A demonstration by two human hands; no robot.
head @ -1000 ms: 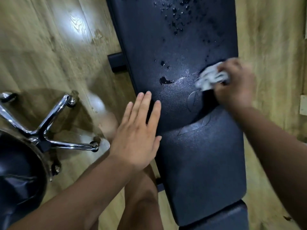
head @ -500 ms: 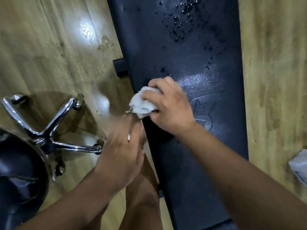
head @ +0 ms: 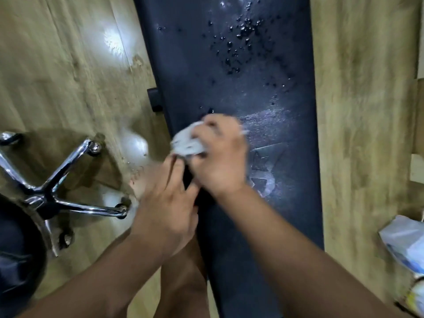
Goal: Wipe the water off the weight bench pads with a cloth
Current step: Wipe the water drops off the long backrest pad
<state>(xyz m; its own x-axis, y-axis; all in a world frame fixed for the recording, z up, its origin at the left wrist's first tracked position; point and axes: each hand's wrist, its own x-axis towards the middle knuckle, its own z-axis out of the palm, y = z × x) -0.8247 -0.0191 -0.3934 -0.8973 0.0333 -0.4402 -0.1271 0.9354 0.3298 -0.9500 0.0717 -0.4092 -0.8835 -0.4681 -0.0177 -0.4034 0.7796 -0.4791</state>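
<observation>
Clutching the cloth (head: 187, 143), the right hand (head: 218, 157) has swept to the pad (head: 286, 203)'s left edge beside the flat-fingered left hand (head: 165, 203), clearing the near puddle; farther droplets (head: 241, 42) remain.

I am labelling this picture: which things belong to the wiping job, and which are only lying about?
Job: white cloth, gripped by the right hand; black bench pad; water drops on its far part; left hand at the pad's edge.
Lying about: chrome chair base; plastic bag at the right.
</observation>
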